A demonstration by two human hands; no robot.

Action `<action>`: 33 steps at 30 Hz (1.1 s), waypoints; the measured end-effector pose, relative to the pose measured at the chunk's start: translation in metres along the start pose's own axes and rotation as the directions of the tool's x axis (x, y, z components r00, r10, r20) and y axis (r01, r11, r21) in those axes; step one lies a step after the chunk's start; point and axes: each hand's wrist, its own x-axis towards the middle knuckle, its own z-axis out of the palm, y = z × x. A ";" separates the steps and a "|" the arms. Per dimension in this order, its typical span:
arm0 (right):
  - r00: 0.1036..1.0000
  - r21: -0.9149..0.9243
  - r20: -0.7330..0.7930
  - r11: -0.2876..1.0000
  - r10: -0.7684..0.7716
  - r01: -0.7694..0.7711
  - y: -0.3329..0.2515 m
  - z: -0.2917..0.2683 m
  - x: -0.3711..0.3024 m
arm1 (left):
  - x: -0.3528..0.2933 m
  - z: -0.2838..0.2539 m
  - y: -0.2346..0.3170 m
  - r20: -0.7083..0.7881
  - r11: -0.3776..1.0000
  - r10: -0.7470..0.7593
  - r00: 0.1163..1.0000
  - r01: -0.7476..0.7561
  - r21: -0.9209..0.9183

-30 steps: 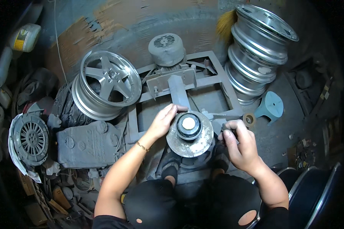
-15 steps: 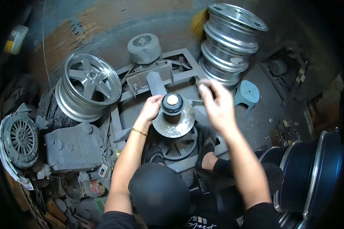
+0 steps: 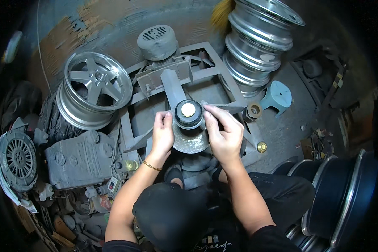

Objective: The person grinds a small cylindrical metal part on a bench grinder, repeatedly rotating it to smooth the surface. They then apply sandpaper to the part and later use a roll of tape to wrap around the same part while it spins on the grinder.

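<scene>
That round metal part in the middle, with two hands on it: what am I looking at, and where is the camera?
The camera sits on the person's head and looks straight down, so the arms come in from below and straight edges bend near the rim. No robot is here, only two bare hands. The left hand and the right hand touch either side of a black hub with a pale centre, which sits on a round metal disc. That stands on a grey steel frame with an electric motor behind it. Around it lie a spoked alloy wheel, a stack of steel rims, a grey engine part and a clutch plate.
</scene>
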 end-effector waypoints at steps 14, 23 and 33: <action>0.996 0.019 0.079 0.999 -0.041 0.040 0.002 -0.004 0.011 | -0.003 0.000 -0.005 -0.010 0.998 0.032 0.999 -0.033 -0.051; 0.986 0.062 0.164 0.998 0.019 -0.030 0.004 -0.013 0.013 | -0.009 0.003 0.004 -0.015 0.996 0.032 0.999 -0.033 -0.083; 0.993 0.042 0.107 0.998 -0.040 0.035 0.001 -0.010 0.009 | -0.010 0.003 0.005 -0.028 0.997 0.069 0.997 -0.070 -0.040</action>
